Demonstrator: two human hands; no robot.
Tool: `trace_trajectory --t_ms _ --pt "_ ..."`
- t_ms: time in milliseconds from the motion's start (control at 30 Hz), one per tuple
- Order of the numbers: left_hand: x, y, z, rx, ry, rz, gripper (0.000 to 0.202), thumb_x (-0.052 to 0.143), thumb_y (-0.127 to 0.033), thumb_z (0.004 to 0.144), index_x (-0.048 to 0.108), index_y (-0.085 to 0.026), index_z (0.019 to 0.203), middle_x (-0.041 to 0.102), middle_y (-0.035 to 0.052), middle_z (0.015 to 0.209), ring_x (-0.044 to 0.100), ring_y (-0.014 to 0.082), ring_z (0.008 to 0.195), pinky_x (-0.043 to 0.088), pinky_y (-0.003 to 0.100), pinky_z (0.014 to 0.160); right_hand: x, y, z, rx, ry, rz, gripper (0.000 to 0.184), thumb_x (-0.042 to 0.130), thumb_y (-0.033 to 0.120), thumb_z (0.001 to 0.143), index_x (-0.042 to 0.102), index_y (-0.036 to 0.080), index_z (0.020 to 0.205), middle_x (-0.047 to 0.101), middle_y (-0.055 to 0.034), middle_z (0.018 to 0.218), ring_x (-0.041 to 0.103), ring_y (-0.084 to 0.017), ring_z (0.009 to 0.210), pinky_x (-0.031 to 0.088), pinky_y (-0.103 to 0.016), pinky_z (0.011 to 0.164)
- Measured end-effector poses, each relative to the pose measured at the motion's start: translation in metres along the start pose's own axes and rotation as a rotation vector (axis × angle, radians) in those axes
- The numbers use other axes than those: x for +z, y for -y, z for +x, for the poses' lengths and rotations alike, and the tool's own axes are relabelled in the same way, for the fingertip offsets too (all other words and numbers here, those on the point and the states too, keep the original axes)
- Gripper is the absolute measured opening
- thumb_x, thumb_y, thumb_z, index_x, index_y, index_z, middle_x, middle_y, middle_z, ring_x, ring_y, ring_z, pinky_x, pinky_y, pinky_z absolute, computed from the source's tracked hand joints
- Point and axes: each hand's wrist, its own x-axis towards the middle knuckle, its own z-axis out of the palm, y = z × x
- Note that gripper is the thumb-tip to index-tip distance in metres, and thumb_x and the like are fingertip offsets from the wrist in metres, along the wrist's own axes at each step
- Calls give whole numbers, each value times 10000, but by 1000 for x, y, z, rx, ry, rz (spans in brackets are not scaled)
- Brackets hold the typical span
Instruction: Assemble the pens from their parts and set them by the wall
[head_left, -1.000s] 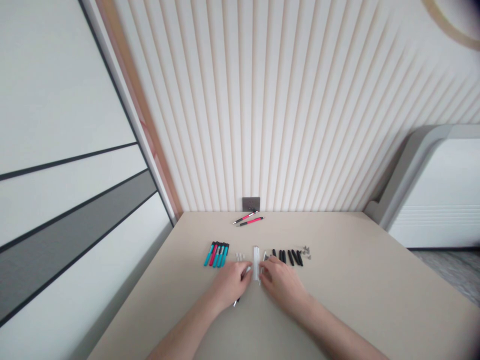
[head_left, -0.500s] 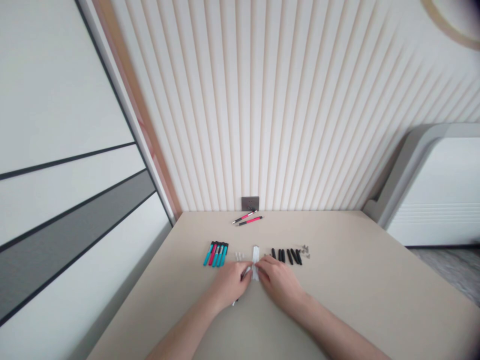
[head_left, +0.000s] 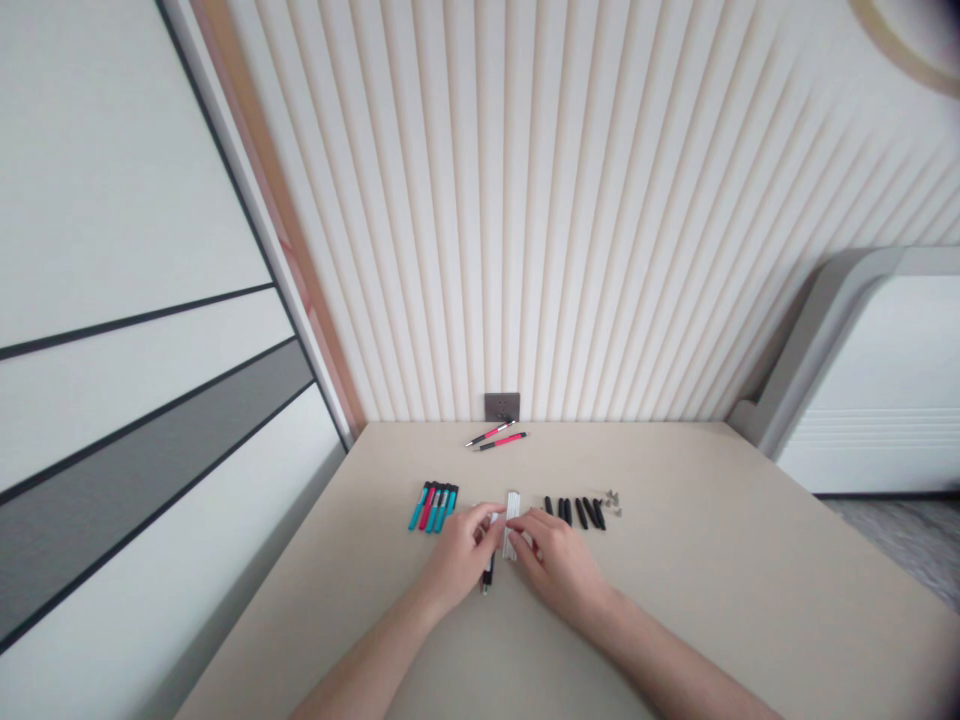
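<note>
The left hand (head_left: 459, 558) has turned its pen (head_left: 488, 572) nearly straight down

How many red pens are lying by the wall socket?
2. One pen lies just below the socket; the other pen lies beside it, slightly lower. Neither looks hidden.

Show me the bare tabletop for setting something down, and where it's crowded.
Bare tabletop lies right of the black pen parts and right hand, and left of the left hand, below the teal and red markers. It's crowded at the white rods between both hands.
</note>
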Motion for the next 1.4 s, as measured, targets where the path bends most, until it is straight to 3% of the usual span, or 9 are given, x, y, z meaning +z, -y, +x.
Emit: trace_trajectory --t_ms 167,367,500,600,700,833,1000,1167,1400 --pt "-2 2 3 -84 -157 -404 375 522 -467 894 574 -163 1107 667 25 788 547 111 493 429 213 468 2 8 -2 -36 15 223 307 503 271 913 623 213 1190 704 -48 922 629 -179 809 454 -279 782" --pt "-1 3 7 -91 -224 -597 406 585 -469 858 559 -146 1103 690 73 906 621 137 604 518 255 566 4 4 0 47 -27 295 237 505 233 871 688 197 1018 692 -28 810 596 -170 720 437 -265 687" --pt "-2 2 6 -69 -177 -565 511 553 -464 883 528 -129 1269 679 73 896 626 166 716 533 300 683 -1 -7 7 168 -158 415 266 526 332 881 690 179 1025 701 -50 822 588 -181 709 451 -287 679" --pt "-3 1 5 -72 -126 -476 520 522 -466 900 553 -113 1281 669 75 887 582 149 679 493 278 654 -4 -17 12 207 -241 628 342 554 439 874 677 162 1031 694 -64 819 605 -193 747 471 -300 688" --pt "-3 -3 3 -69 -11 -398 448 502 -455 910 626 -124 1185 650 48 845 541 132 638 450 249 613 -6 -23 16 220 -299 822 392 597 497 842 666 150 1011 650 -45 744 582 -172 688 473 -289 645" --pt "1 -7 0 -67 134 -305 370 487 -445 915 682 -131 897 612 15 718 518 131 621 420 231 602 -7 -21 18 229 -336 930 400 653 504 799 659 154 992 593 -13 697 511 -133 606 439 -264 587" --pt "4 -6 -2 -68 217 -293 351 500 -450 908 659 -148 826 616 12 724 540 136 635 433 227 621 -5 -16 18 194 -287 905 385 655 493 804 657 167 1007 537 19 658 483 -125 604 413 -253 591" --pt "3 -4 -1 -67 220 -264 349 506 -457 902 668 -153 847 620 12 706 551 143 641 438 230 629 -2 -14 17 146 -172 827 394 579 537 850 662 157 915 547 14 661 479 -126 609 406 -247 594" --pt "6 1 0 -83 185 -297 320 535 -411 882 690 -131 873 661 35 737 557 142 611 443 239 602 -2 -17 16 174 -302 775 391 555 539 869 633 156 851 486 17 638 436 -125 599 371 -229 549"
